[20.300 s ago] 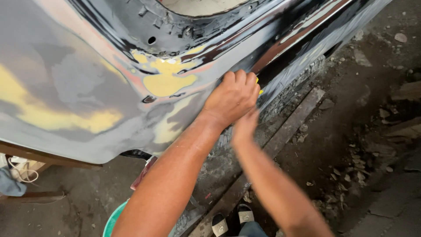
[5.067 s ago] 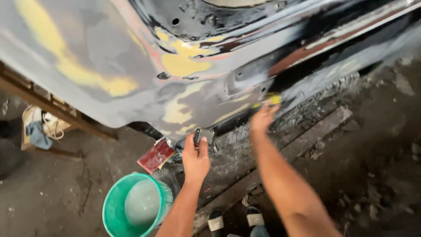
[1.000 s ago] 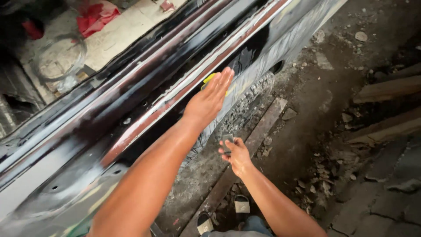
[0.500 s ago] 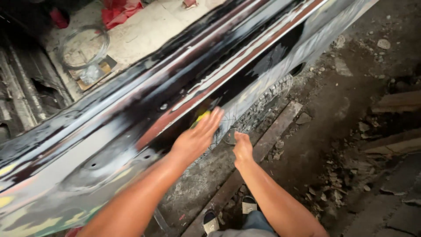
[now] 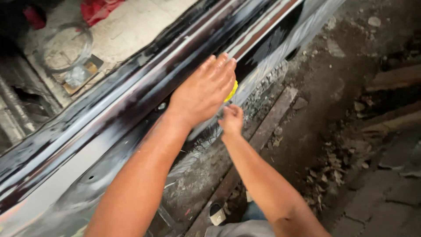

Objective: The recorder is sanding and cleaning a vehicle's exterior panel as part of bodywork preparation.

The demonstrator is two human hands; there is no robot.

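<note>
**Hands low on the car sill**

The left hand (image 5: 204, 90) has slid a little further up along the glossy black car body panel (image 5: 131, 101) since half a second ago, and the right hand (image 5: 231, 119) has risen to just below it. The left hand lies flat, fingers together, pressing a yellow pad (image 5: 231, 91) against the panel's lower edge; only a sliver of the pad shows past the fingers. The right hand is loosely curled beside the panel's underside; I cannot tell whether it grips anything. Below lie a dirt floor (image 5: 342, 87) with rubble and a wooden plank (image 5: 258, 136). A red cloth (image 5: 98, 8) lies inside the car.
</note>
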